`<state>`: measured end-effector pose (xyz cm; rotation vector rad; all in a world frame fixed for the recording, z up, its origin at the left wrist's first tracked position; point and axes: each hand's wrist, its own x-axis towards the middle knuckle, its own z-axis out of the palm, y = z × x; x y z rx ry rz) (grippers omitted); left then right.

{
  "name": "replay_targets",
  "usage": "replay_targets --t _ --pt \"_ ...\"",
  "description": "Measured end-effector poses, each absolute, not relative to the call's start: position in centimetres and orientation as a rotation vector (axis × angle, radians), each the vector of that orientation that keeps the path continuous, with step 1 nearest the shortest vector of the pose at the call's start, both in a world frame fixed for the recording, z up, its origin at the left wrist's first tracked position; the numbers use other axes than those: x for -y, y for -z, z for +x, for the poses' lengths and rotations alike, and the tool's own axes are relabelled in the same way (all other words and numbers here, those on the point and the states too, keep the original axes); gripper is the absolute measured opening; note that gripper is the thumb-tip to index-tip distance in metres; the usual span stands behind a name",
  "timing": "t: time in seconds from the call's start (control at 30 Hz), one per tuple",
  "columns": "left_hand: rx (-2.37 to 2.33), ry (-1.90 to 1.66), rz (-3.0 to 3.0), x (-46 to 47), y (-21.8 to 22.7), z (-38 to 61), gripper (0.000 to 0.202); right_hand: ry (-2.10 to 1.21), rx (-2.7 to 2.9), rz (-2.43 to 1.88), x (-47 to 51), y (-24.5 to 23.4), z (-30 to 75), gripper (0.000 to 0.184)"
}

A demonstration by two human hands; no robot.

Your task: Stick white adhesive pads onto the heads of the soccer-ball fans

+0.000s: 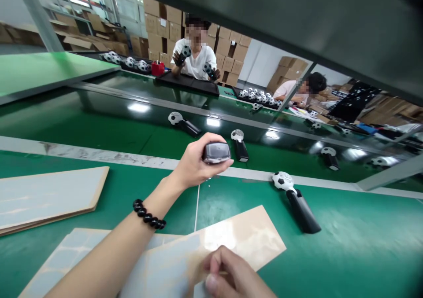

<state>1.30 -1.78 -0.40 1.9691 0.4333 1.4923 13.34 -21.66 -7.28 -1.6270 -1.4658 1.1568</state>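
Observation:
My left hand [194, 159] is wrapped round the black handle of a handheld fan [217, 152], whose end faces me; its head is hidden. Close to the bottom edge, my right hand [228, 274] is closed in a pinch over a sheet of stickers [244, 236]. Whatever its fingertips hold is too small or hidden to make out. The sheet has pale labels on a tan backing, with part of it peeled bare. To the right, another fan [299, 203] lies on the green table [360, 236], with a football-patterned head and a black handle.
More sticker sheets [53, 194] are stacked at the left. Beyond the pale rail, several fans [239, 146] lie on a green conveyor belt [145, 137]. Across it, a person [198, 56] in gloves holds football-patterned heads; another person [302, 89] sits farther right. A shelf [297, 20] overhangs.

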Motion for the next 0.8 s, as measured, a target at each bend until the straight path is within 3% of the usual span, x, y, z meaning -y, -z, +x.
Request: replay_targets --t 0.1,0.33,0.43,0.8 --pt "-0.314 -1.538 2.183 2.1 -0.1 1.0 0.027 -1.250 1.319 -1.496 19.8 2.8 14.9 0.060" --pt "-0.130 -1.541 2.452 2.7 -2.0 0.1 0.019 -1.031 0.925 -1.202 16.4 -7.3 14.2 0.024" --pt "-0.052 -1.546 2.503 2.8 -2.4 0.1 0.020 -0.996 0.997 -1.200 15.5 -7.5 13.8 0.015" --pt "-0.008 -1.520 2.549 2.7 -2.7 0.3 0.018 -1.004 1.049 -1.180 14.8 -6.9 14.4 0.014"
